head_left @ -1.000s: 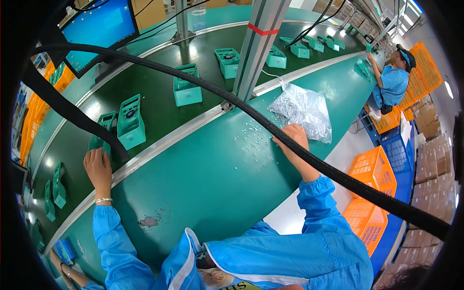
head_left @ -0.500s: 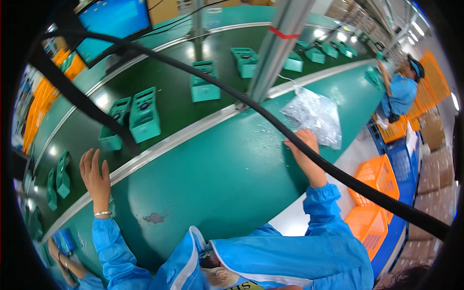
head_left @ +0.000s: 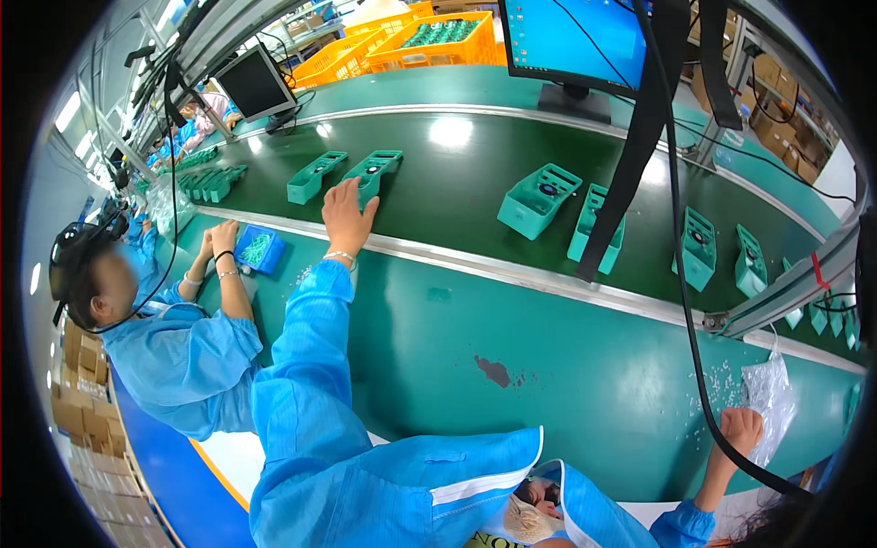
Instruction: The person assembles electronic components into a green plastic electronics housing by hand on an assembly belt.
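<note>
Green plastic housing, a long, narrow open-topped tray with a slotted end, lies on the dark green conveyor belt just beyond the long silver metal rail, with the person's left hand at its end nearer the rail. Half a second ago that hand hung above the rail, well apart from this piece; now it has come across, and its fingertips overlap the housing, though whether they touch it I cannot tell. The view has swung leftward along the rail, so a blue-clothed co-worker, of whom little more than forearms showed, now appears on the rail's near side. The housing's long axis slants away from the rail: the slotted end points to the far side and rightward, the other end back toward the rail, open face up. A second green housing lies beyond the rail, just to its left and roughly parallel. The left hand is spread, thumb well apart from the fingers. On the near side of the rail, over the green bench, the right hand stays beside a clear plastic bag and scattered small white bits, its fingers curled; whether they pinch anything I cannot tell.
</note>
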The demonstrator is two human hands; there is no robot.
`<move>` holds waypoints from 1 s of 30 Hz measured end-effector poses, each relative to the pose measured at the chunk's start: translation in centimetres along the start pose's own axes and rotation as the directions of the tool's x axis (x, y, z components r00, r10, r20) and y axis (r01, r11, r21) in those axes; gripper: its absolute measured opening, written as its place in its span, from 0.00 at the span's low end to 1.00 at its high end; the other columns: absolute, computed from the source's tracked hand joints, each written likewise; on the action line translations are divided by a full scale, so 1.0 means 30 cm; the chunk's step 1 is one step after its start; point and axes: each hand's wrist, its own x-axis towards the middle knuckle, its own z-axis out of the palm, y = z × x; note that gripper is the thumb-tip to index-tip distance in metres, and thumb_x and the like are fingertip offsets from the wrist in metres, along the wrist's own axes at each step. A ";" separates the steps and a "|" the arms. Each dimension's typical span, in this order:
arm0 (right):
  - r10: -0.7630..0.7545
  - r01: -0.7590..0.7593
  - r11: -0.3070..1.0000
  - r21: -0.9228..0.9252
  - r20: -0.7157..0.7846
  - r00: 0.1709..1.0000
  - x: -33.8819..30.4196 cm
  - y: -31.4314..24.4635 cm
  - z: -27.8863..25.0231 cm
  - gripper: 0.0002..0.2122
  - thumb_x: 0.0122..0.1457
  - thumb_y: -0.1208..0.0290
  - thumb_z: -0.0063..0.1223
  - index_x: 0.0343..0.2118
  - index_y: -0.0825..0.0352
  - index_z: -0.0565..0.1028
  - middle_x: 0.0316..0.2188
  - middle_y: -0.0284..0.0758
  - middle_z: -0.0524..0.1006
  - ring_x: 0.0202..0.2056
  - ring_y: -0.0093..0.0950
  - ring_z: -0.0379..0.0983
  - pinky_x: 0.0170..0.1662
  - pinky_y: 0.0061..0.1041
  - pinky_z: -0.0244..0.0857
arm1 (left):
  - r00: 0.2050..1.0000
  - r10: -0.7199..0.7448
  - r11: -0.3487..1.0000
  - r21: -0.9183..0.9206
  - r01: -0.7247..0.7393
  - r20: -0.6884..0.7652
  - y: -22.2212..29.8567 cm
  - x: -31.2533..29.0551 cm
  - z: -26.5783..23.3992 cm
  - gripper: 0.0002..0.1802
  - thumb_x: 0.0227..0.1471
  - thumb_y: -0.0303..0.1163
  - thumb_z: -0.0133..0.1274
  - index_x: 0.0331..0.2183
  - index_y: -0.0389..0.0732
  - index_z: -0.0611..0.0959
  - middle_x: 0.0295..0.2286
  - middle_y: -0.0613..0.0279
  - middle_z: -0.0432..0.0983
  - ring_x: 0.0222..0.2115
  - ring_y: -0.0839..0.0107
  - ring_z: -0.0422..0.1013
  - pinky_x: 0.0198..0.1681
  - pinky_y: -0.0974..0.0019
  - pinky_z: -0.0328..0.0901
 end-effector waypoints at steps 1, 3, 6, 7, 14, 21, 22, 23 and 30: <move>0.000 0.000 0.999 0.033 -0.008 1.000 0.008 -0.028 -0.013 0.04 0.51 0.78 0.61 0.29 0.64 0.77 0.30 0.35 0.74 0.42 0.39 0.71 0.53 0.40 0.61 | 0.998 0.042 0.999 0.005 -0.043 0.035 0.003 0.021 0.014 0.32 0.56 0.45 0.61 0.58 0.43 0.75 0.54 0.52 0.74 0.56 0.50 0.65 0.58 0.49 0.62; 0.000 0.002 0.998 0.062 -0.021 1.000 0.027 -0.084 -0.040 0.05 0.51 0.79 0.61 0.30 0.65 0.77 0.30 0.35 0.74 0.42 0.39 0.71 0.52 0.40 0.61 | 0.999 0.037 0.997 0.065 -0.039 0.021 -0.011 0.045 0.046 0.28 0.54 0.44 0.62 0.54 0.43 0.79 0.51 0.54 0.77 0.55 0.52 0.67 0.56 0.50 0.63; -0.054 0.062 0.983 0.175 -0.048 0.997 0.071 -0.181 -0.082 0.06 0.49 0.80 0.62 0.29 0.66 0.75 0.30 0.35 0.74 0.41 0.39 0.71 0.51 0.40 0.61 | 0.974 0.034 0.980 0.185 -0.077 0.225 -0.074 0.069 0.051 0.16 0.50 0.38 0.63 0.40 0.41 0.84 0.38 0.56 0.80 0.45 0.52 0.74 0.47 0.49 0.68; -0.056 0.063 0.983 0.170 -0.043 0.997 0.085 -0.211 -0.092 0.06 0.49 0.80 0.62 0.29 0.66 0.75 0.30 0.35 0.74 0.41 0.39 0.71 0.51 0.40 0.61 | 0.992 0.091 0.984 0.145 -0.103 0.082 -0.103 0.046 0.034 0.11 0.50 0.37 0.63 0.36 0.42 0.84 0.34 0.58 0.79 0.41 0.53 0.73 0.47 0.48 0.64; -0.048 0.011 0.816 0.578 0.048 0.998 0.113 -0.409 -0.128 0.09 0.45 0.84 0.65 0.29 0.65 0.77 0.30 0.35 0.74 0.41 0.40 0.71 0.47 0.38 0.65 | 0.921 0.381 0.896 -0.213 -0.390 -0.083 0.280 -0.257 -0.382 0.11 0.46 0.28 0.65 0.33 0.39 0.81 0.29 0.54 0.72 0.35 0.50 0.70 0.43 0.47 0.64; -0.338 0.126 0.512 0.850 0.064 0.939 0.227 -0.672 -0.113 0.07 0.47 0.80 0.69 0.29 0.65 0.81 0.31 0.33 0.75 0.41 0.36 0.72 0.45 0.33 0.66 | 0.686 0.727 0.552 -0.620 -0.558 0.028 0.695 -0.597 -0.697 0.10 0.44 0.30 0.61 0.33 0.41 0.83 0.24 0.66 0.68 0.28 0.68 0.69 0.37 0.59 0.64; -0.332 0.118 0.527 0.842 0.076 0.940 0.231 -0.699 -0.102 0.07 0.47 0.80 0.69 0.29 0.65 0.81 0.31 0.33 0.75 0.41 0.36 0.72 0.45 0.33 0.66 | 0.691 0.722 0.544 -0.651 -0.530 0.040 0.726 -0.617 -0.697 0.10 0.45 0.31 0.57 0.34 0.41 0.83 0.25 0.67 0.69 0.28 0.70 0.69 0.37 0.62 0.64; -0.358 0.117 0.498 0.859 0.081 0.930 0.234 -0.724 -0.085 0.07 0.48 0.79 0.69 0.29 0.64 0.81 0.31 0.33 0.75 0.40 0.35 0.71 0.45 0.33 0.65 | 0.688 0.724 0.533 -0.661 -0.528 0.034 0.752 -0.636 -0.692 0.10 0.45 0.31 0.57 0.34 0.41 0.83 0.25 0.67 0.69 0.28 0.70 0.69 0.37 0.62 0.64; -0.361 0.075 0.571 0.818 0.168 0.917 0.227 -0.800 0.040 0.04 0.53 0.74 0.68 0.31 0.63 0.82 0.31 0.30 0.76 0.39 0.32 0.70 0.48 0.32 0.61 | 0.660 0.751 0.489 -0.657 -0.573 -0.016 0.861 -0.698 -0.655 0.09 0.47 0.30 0.59 0.34 0.43 0.83 0.23 0.70 0.66 0.26 0.74 0.67 0.33 0.66 0.59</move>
